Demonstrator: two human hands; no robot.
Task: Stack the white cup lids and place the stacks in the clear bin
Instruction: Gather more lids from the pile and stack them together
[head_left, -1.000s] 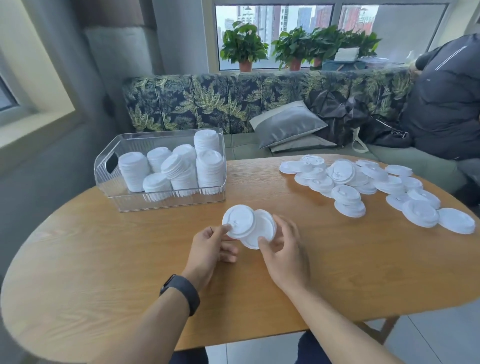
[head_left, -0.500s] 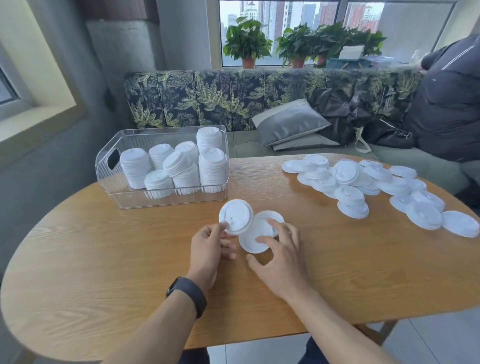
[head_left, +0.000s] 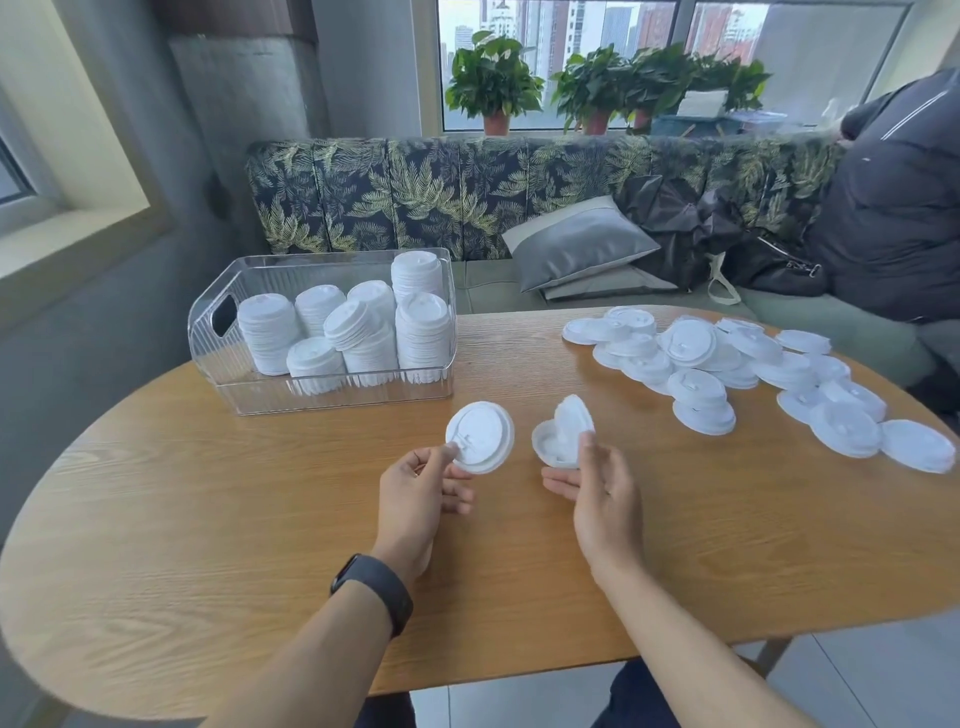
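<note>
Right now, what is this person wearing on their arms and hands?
Both forearms are bare, with no sleeves in view. The left wrist carries a black smartwatch on a plain black band. The left hand and right hand wear no gloves; no rings are visible.

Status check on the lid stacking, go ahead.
Left hand pinches one lid; right hand holds two lids, tilted apart. Clear bin holds several stacks. Loose lids remain on table. Nothing blocking.

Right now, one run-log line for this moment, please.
phase: stacking | left hand: pinches one lid | right hand: holds lids, apart | clear bin: holds stacks | loose lids: remain on table
</note>
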